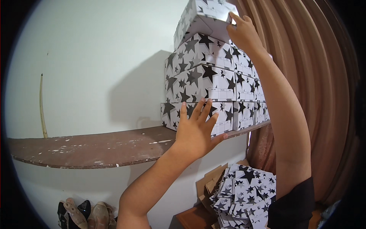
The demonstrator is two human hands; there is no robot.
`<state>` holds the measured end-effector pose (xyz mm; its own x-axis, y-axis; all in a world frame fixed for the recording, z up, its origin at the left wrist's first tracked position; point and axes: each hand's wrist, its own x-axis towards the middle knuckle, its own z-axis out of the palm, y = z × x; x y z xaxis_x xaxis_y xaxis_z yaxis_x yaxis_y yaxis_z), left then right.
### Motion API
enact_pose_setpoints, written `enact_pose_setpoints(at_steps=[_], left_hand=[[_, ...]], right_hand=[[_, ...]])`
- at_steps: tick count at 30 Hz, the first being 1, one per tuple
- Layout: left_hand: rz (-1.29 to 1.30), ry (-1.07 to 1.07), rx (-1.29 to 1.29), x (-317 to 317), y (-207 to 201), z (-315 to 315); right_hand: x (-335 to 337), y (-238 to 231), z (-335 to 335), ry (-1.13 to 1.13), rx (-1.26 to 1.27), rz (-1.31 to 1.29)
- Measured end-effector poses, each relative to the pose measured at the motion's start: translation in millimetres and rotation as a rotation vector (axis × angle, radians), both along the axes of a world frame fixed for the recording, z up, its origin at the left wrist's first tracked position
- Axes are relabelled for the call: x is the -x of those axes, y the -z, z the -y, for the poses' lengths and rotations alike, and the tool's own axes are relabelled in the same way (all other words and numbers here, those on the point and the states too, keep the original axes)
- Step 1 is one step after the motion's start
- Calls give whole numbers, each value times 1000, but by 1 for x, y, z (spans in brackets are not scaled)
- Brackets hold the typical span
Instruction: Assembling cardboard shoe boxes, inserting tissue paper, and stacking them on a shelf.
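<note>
My right hand (244,33) is raised high, its fingers gripping the right edge of a white shoebox-like cardboard box (206,17) printed with black and grey stars. That box sits tilted at the top of the stack, its underside partly showing; its upper part runs out of view. Below it, matching boxes (215,78) are piled in several layers and columns on a brown shelf (95,147). My left hand (196,131) is open with fingers spread, in front of the lowest boxes. Whether its fingertips touch them I cannot tell.
Brown curtains (305,49) hang along the right side. Under the shelf lies a heap of flat star-printed cardboard pieces (244,194) beside plain brown cardboard (211,177). Several shoes (99,213) are at the lower left. A thin stick (42,107) leans against the white wall.
</note>
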<state>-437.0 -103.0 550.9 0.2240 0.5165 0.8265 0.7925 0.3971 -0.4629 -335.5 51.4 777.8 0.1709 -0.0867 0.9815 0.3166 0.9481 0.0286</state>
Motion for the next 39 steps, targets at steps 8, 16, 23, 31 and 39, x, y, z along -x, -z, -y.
enact_pose_setpoints(at_steps=[8, 16, 23, 31, 39], left_hand=[[25, -16, 7, 5, 2, 1], [-16, 12, -28, 6, 5, 0], [-9, 44, 5, 4, 4, -2], [-208, 281, -68, -42, 9, 24], [62, 794, 217, -103, 162, 39]], right_hand=[[37, 12, 31, 108, -411, -146], [56, 21, 26, -131, -67, 232], [55, 24, 16, -345, 73, 409], [-10, 168, 43, -442, -431, 43], [-118, 414, 28, -509, -40, 92]])
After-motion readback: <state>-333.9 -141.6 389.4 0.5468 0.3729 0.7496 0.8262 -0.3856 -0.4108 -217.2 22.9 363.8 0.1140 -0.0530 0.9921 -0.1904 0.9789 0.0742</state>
